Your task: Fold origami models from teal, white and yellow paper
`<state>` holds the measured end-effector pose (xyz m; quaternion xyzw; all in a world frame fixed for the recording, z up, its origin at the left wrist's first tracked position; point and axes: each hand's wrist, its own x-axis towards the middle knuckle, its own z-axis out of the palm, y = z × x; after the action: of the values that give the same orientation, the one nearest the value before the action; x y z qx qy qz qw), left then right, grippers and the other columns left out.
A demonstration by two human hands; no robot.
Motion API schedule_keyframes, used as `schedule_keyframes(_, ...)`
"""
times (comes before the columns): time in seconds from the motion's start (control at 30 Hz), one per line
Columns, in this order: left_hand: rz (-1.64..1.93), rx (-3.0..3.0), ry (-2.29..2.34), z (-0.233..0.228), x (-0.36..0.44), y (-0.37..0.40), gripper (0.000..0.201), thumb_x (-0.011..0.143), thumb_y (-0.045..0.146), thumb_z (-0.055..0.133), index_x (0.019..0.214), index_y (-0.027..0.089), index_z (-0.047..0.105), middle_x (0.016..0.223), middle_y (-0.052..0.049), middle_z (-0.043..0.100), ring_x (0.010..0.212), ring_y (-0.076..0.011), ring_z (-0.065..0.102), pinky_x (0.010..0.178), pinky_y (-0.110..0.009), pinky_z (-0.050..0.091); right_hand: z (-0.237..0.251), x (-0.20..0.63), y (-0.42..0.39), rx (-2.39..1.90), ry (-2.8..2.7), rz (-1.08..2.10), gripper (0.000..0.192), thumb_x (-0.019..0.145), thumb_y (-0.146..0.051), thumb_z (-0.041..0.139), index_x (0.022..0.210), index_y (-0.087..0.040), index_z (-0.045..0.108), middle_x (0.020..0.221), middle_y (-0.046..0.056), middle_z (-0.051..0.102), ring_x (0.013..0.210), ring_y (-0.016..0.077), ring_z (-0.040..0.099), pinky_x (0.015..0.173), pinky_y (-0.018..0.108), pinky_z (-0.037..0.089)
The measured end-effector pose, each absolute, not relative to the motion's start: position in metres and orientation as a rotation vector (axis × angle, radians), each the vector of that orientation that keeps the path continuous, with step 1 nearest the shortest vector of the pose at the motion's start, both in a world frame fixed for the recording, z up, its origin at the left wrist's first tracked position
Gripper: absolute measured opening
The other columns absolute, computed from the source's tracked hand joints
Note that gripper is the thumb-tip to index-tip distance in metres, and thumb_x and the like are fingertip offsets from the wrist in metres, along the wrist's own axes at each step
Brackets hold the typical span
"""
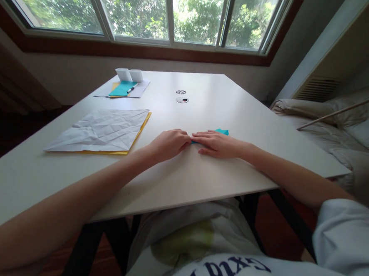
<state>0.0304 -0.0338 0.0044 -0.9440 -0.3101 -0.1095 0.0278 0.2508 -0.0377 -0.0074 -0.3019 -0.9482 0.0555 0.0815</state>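
A small folded piece of turquoise paper [223, 132] lies on the white table, mostly covered by my hands. My right hand [218, 144] rests flat over it with the fingers stretched out to the left. The fingers of my left hand [172, 143] are curled and pinch the paper's left end. The two hands' fingertips meet over the paper, so its full shape is hidden.
Left on the table [162, 189] lies a creased white sheet [102, 128] over yellow paper [140, 132]. Farther back are turquoise paper [122, 88], a marker [132, 88] and two small white boxes [136, 76]. Two round discs [182, 100] sit mid-table.
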Motion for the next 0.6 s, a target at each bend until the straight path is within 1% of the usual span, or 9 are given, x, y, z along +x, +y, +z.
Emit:
schedule_keyframes(0.07, -0.318, -2.894, -0.963, 0.004, 0.032, -0.036, 0.026, 0.087, 0.017, 0.04, 0.089, 0.015, 0.066, 0.089, -0.008, 0.067, 0.084, -0.0185, 0.062, 0.072, -0.027, 0.047, -0.011, 0.247, -0.042, -0.985, -2.861, 0.224, 0.059, 0.091, -0.051, 0.032, 0.141, -0.021, 0.03, 0.147, 0.012, 0.03, 0.136, 0.026, 0.026, 0.108, 0.051, 0.022)
schedule_keyframes(0.13, -0.282, -2.884, -0.983, 0.005, 0.033, -0.037, 0.026, 0.087, 0.016, 0.04, 0.09, 0.015, 0.066, 0.088, -0.008, 0.067, 0.083, -0.0189, 0.062, 0.072, -0.028, 0.047, -0.014, 0.246, -0.044, -1.116, -2.85, 0.28, 0.067, 0.089, -0.058, 0.029, 0.144, -0.021, 0.021, 0.15, 0.012, 0.02, 0.138, 0.0274, 0.017, 0.11, 0.053, 0.016)
schedule_keyframes(0.23, -0.241, -2.878, -0.999, 0.007, 0.035, -0.039, 0.025, 0.086, 0.013, 0.041, 0.09, 0.015, 0.066, 0.086, -0.007, 0.066, 0.084, -0.0187, 0.061, 0.071, -0.027, 0.047, -0.014, 0.251, -0.041, -1.3, -2.808, 0.336, 0.076, 0.085, -0.064, 0.029, 0.146, -0.022, 0.012, 0.152, 0.013, 0.012, 0.139, 0.0285, 0.011, 0.111, 0.051, 0.014)
schedule_keyframes(0.3, -0.232, -2.882, -0.989, 0.008, 0.035, -0.04, 0.024, 0.086, 0.012, 0.042, 0.089, 0.016, 0.065, 0.085, -0.007, 0.065, 0.083, -0.0184, 0.061, 0.069, -0.026, 0.047, -0.013, 0.258, -0.036, -1.405, -2.788, 0.366, 0.081, 0.083, -0.067, 0.029, 0.147, -0.021, 0.01, 0.152, 0.014, 0.01, 0.139, 0.0287, 0.008, 0.111, 0.05, 0.014)
schedule_keyframes(0.4, -0.226, -2.886, -0.988, 0.009, 0.035, -0.041, 0.023, 0.086, 0.012, 0.042, 0.085, 0.015, 0.065, 0.084, -0.007, 0.065, 0.081, -0.0179, 0.061, 0.067, -0.025, 0.046, -0.012, 0.27, -0.027, -1.588, -2.751, 0.421, 0.086, 0.082, -0.07, 0.028, 0.147, -0.017, 0.01, 0.152, 0.015, 0.006, 0.139, 0.031, 0.006, 0.111, 0.052, 0.016)
schedule_keyframes(0.53, -0.237, -2.881, -1.001, 0.009, 0.035, -0.041, 0.024, 0.086, 0.012, 0.041, 0.087, 0.016, 0.064, 0.084, -0.007, 0.065, 0.081, -0.0176, 0.061, 0.065, -0.025, 0.045, -0.014, 0.282, -0.019, -1.595, -2.701, 0.376, 0.082, 0.082, -0.068, 0.031, 0.146, -0.021, 0.013, 0.152, 0.014, 0.013, 0.138, 0.0314, 0.012, 0.11, 0.052, 0.018)
schedule_keyframes(0.6, -0.23, -2.884, -0.997, 0.009, 0.035, -0.04, 0.023, 0.086, 0.012, 0.041, 0.086, 0.016, 0.063, 0.084, -0.006, 0.065, 0.08, -0.0174, 0.061, 0.063, -0.024, 0.045, -0.015, 0.284, -0.018, -1.609, -2.7, 0.37, 0.082, 0.081, -0.068, 0.031, 0.146, -0.021, 0.014, 0.152, 0.013, 0.014, 0.138, 0.0311, 0.012, 0.11, 0.052, 0.019)
